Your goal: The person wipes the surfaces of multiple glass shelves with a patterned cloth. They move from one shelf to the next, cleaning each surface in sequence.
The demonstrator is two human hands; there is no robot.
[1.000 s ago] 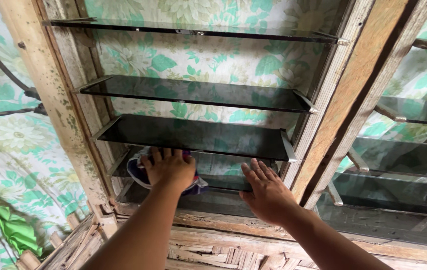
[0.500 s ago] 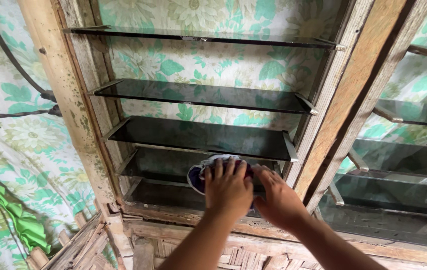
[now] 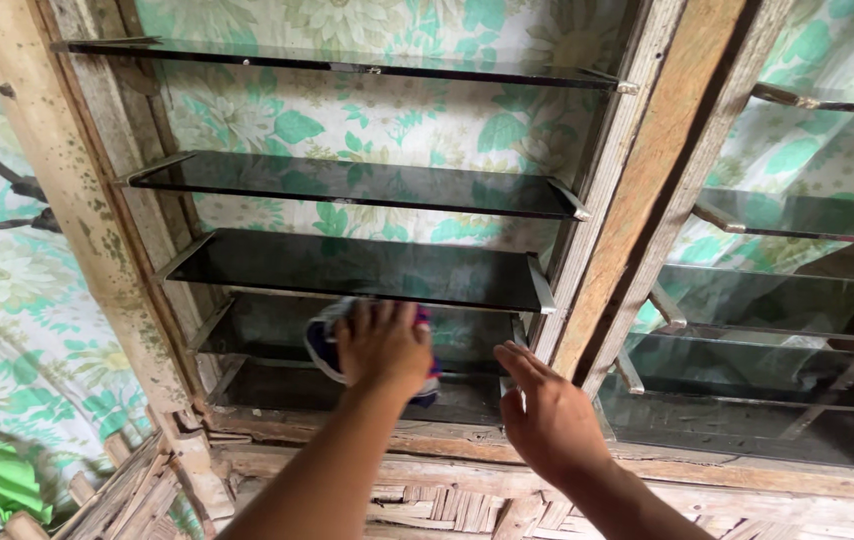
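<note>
- Soft daylight comes through the floral curtain behind the glass slats; the scene is fairly bright.
- The slats read dark, with faint sheen along their edges.
- Below the slats, the recess lies in shadow.
- Both hands are slightly motion-blurred.
- Frame posts lean at the edges.

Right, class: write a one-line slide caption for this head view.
Left hand presses a white-and-purple cloth onto a dark glass louvre slat; right hand steadies its end.

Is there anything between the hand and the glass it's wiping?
Yes. A crumpled white and dark blue cloth lies between the left hand and the dark glass louvre slat, pressed flat under the palm. The right hand sits bare by the slat's right end, with nothing visible between them.
</note>
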